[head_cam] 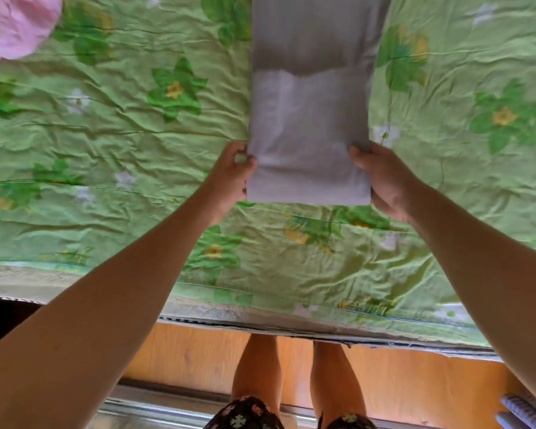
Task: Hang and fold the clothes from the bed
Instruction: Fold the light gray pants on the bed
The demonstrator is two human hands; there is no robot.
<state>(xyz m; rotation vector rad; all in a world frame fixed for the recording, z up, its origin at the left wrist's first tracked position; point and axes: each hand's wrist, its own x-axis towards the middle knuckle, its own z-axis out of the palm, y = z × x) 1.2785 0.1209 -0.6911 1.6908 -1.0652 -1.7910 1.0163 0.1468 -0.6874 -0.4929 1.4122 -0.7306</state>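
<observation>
Grey garment (310, 119), already narrowed into a long strip, lies lengthwise down the middle of the green floral bedsheet (121, 134), its far end running out of view at the top and its near end toward the person at the bed's edge. The left hand (231, 178) pinches the near left edge, thumb on top and fingers curled under; the right hand (384, 178) grips the near right edge the same way. Holding both sides at once keeps the strip square and its layers together, probably so that this end can be carried over the far part for a crosswise fold. A pink garment (19, 23) sits bunched at the far left, well apart, seemingly awaiting its turn.
</observation>
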